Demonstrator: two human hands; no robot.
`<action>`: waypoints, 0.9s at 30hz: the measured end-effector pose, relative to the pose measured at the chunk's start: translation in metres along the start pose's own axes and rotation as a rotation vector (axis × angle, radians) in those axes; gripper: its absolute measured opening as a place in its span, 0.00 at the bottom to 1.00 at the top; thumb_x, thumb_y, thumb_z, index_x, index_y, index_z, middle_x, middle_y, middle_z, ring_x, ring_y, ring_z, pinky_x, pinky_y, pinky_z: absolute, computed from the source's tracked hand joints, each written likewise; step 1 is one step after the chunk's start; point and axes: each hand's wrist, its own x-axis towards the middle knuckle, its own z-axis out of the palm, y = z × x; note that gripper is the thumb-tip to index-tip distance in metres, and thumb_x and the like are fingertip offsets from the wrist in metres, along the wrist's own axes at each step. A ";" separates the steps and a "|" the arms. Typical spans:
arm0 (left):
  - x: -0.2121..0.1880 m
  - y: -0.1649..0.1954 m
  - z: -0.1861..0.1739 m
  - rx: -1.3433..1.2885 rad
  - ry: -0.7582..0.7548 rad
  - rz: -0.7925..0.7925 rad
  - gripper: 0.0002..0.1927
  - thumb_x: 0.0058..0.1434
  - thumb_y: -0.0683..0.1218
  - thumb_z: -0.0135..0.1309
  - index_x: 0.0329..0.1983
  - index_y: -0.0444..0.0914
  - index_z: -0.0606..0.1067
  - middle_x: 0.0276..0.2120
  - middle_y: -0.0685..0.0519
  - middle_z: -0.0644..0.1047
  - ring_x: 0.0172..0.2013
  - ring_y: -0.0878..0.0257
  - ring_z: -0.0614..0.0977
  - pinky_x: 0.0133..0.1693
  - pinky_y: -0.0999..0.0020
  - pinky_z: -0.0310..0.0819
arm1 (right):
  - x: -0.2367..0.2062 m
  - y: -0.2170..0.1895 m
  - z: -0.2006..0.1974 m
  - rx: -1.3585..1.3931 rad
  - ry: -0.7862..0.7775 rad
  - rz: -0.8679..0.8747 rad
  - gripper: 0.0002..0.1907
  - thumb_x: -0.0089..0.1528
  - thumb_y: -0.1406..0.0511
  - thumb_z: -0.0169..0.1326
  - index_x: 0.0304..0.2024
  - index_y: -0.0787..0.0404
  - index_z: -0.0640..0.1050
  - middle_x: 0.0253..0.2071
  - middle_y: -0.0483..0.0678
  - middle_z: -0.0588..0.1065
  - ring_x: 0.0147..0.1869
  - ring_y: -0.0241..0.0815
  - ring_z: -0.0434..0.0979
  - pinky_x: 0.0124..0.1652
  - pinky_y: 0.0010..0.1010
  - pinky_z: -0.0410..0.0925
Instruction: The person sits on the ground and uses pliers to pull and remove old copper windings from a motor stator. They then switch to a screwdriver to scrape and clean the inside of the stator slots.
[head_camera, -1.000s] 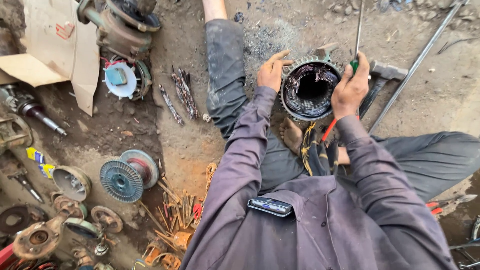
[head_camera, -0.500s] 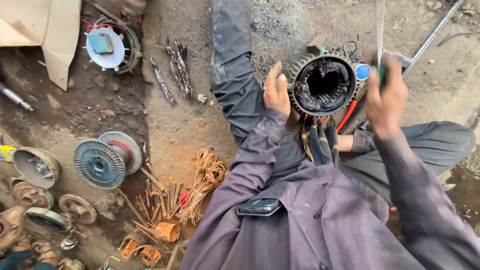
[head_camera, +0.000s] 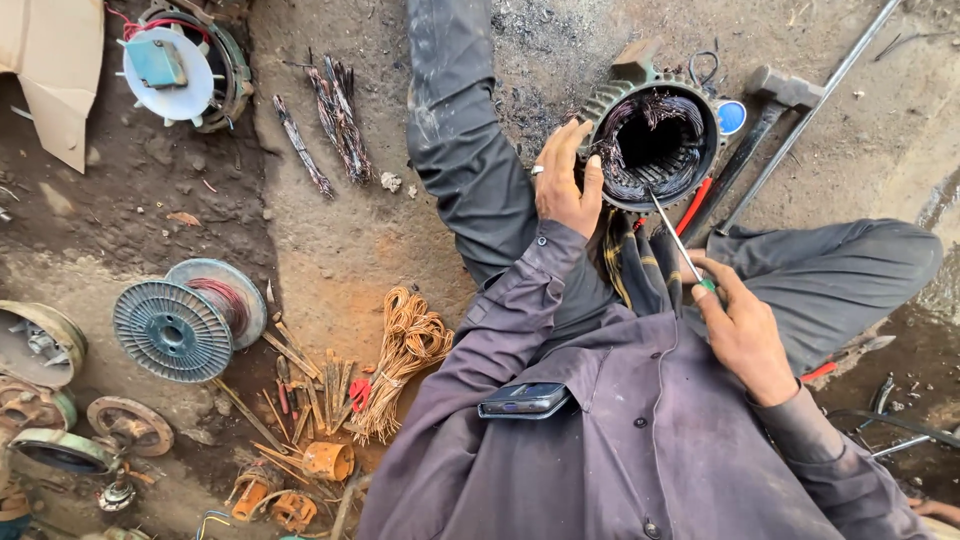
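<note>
I sit on dirt ground with a round motor stator (head_camera: 655, 140) between my legs, its bore lined with dark burnt windings. My left hand (head_camera: 565, 185) grips the stator's left rim. My right hand (head_camera: 740, 330) holds a thin screwdriver (head_camera: 678, 240) with a green handle, its metal tip pointing up-left at the stator's lower rim. A dark phone (head_camera: 525, 400) sticks out of my shirt pocket.
A hammer (head_camera: 775, 90) and a long metal rod (head_camera: 810, 115) lie right of the stator. A bundle of copper wire (head_camera: 405, 350), a wire spool (head_camera: 185, 320), burnt wire strips (head_camera: 335, 115) and a fan motor (head_camera: 180, 65) lie to the left. Motor parts (head_camera: 60, 420) crowd the lower left.
My right hand has come down from beside the stator toward my lap, the screwdriver now angled at the lower rim. My left hand stays on the stator rim. The view has shifted.
</note>
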 end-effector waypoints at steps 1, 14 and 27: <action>0.001 -0.002 0.000 -0.003 0.003 -0.005 0.21 0.72 0.49 0.49 0.66 0.40 0.70 0.64 0.43 0.73 0.68 0.46 0.72 0.70 0.53 0.61 | 0.000 0.002 0.002 0.026 -0.008 0.020 0.22 0.67 0.62 0.50 0.64 0.55 0.73 0.28 0.48 0.74 0.29 0.38 0.72 0.33 0.32 0.66; 0.004 0.005 -0.002 0.031 0.005 0.002 0.21 0.70 0.47 0.51 0.66 0.41 0.71 0.63 0.43 0.73 0.67 0.46 0.72 0.69 0.54 0.63 | 0.011 0.032 0.035 0.847 -0.014 0.431 0.22 0.66 0.68 0.48 0.63 0.64 0.71 0.36 0.39 0.73 0.31 0.24 0.67 0.23 0.18 0.55; -0.005 0.031 0.027 0.372 -0.313 0.519 0.10 0.63 0.46 0.60 0.48 0.41 0.80 0.44 0.53 0.78 0.58 0.53 0.76 0.70 0.42 0.53 | 0.011 0.075 0.010 0.751 -0.091 0.371 0.18 0.66 0.63 0.54 0.57 0.62 0.78 0.27 0.37 0.65 0.24 0.24 0.58 0.21 0.19 0.51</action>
